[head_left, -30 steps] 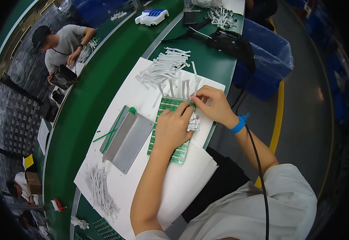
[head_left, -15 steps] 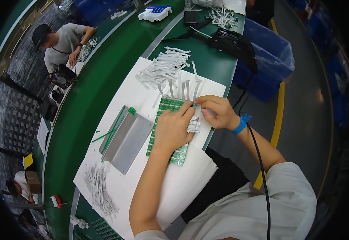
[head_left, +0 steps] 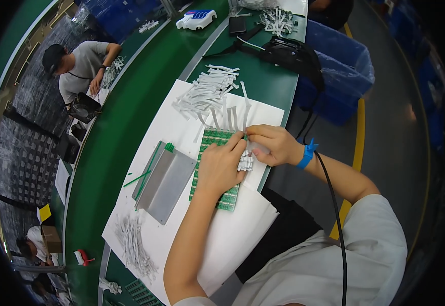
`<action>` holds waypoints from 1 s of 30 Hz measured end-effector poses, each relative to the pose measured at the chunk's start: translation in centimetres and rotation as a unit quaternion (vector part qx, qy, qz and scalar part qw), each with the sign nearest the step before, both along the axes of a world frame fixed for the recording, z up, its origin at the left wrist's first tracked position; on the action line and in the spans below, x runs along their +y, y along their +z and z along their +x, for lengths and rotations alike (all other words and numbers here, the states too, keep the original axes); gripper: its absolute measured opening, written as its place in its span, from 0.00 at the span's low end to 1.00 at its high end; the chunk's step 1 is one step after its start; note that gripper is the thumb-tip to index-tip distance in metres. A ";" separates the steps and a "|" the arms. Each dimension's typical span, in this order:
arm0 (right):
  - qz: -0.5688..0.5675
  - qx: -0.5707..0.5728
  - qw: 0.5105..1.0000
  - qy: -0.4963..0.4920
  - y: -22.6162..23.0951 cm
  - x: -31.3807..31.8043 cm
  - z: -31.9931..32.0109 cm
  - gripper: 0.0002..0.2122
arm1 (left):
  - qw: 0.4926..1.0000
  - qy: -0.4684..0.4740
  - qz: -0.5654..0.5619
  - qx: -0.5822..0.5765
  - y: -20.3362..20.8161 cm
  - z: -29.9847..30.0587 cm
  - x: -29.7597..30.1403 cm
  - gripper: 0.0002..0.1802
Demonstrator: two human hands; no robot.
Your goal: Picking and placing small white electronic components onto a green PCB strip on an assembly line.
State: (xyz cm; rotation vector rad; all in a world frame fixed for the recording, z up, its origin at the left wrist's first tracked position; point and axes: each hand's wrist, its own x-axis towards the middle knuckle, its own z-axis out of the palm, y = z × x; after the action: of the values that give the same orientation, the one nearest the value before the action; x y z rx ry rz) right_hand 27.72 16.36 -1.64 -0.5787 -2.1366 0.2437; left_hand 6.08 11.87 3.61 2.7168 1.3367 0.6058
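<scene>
Shirt (head_left: pixel 324 265): pale grey, short-sleeved | right wristband (head_left: pixel 308 154): blue | cable (head_left: pixel 340 232): black | trousers (head_left: pixel 290 224): black

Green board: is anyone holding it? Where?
Left hand lies across the green board; right hand is at its upper right corner. Whether they grip can't be told.

Just beyond and left of the right hand (head_left: pixel 277 145), upright white flat ribbon cables (head_left: pixel 234 117) block the way, with a cable heap (head_left: pixel 207 91) behind them. The connector bundle (head_left: pixel 245 161) crowds the space between the hands. Left of the left hand (head_left: pixel 217 167), an angled metal tray (head_left: pixel 169 188) leaves only a narrow gap beside the circuit-board panel (head_left: pixel 227 200). A hand could pass over white paper (head_left: pixel 232 232) on the near side.
</scene>
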 end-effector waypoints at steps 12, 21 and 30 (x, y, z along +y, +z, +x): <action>0.013 -0.018 1.000 0.012 0.2 -0.1 0.0 0.12 | 1.000 -0.002 -0.010 0.026 0.3 0.1 0.1 0.30; 0.055 0.007 0.997 -0.046 3.6 -2.2 -2.3 0.08 | 0.906 0.137 -0.049 -0.398 1.4 -2.4 -3.9 0.18; -0.012 -0.156 0.986 0.057 3.3 -3.4 -3.3 0.15 | 0.456 0.095 -0.352 -0.812 0.3 -7.3 -8.0 0.12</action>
State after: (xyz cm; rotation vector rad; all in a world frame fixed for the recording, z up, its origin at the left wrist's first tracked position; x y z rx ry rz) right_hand 24.38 12.95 1.65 -0.5372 -2.4776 0.2548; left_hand -1.18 3.92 3.90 0.4337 0.7443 1.4831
